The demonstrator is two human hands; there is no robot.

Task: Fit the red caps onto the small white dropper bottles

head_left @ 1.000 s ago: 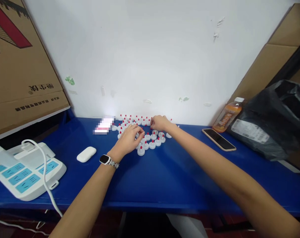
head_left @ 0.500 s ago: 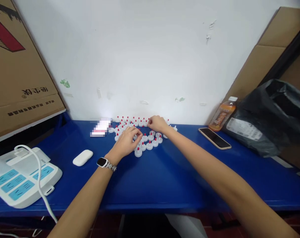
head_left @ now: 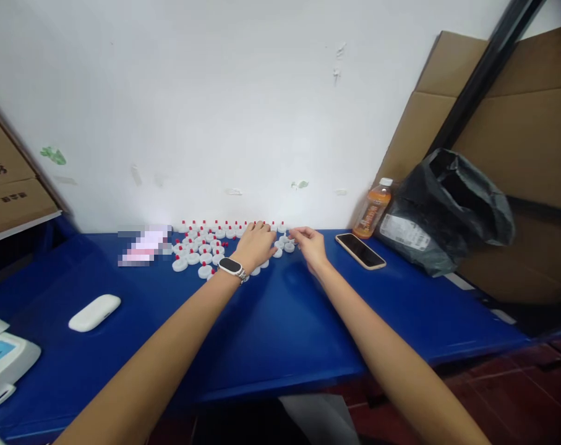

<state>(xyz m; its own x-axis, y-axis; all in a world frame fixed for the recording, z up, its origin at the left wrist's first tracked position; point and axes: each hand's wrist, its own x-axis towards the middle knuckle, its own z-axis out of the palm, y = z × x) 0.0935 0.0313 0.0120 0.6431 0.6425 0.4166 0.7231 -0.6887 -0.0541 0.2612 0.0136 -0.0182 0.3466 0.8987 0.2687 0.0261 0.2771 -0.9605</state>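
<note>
Several translucent white nozzle caps [head_left: 193, 258], most with small red tips, stand in rows and clusters on the blue table [head_left: 280, 321]. My left hand [head_left: 256, 246], a watch on its wrist, reaches over the right part of the group with its fingers apart. It covers some caps, and its fingertips are partly hidden. To its right, my right hand [head_left: 310, 246] has thumb and forefinger closed at a white nozzle cap without a red tip [head_left: 290, 240]. A few loose red tips [head_left: 225, 244] lie among the caps.
A phone [head_left: 360, 251], an orange drink bottle [head_left: 373, 209] and a dark plastic bag [head_left: 440, 213] are on the right. At left lie a white earbud case [head_left: 94, 313] and a power strip [head_left: 11, 361]. Cardboard boxes [head_left: 15, 179] stand at both sides, a white wall behind.
The view has turned to the right. My left hand has moved right across the caps and its fingers have spread. My right hand has shifted from the back row to the right-end caps.
</note>
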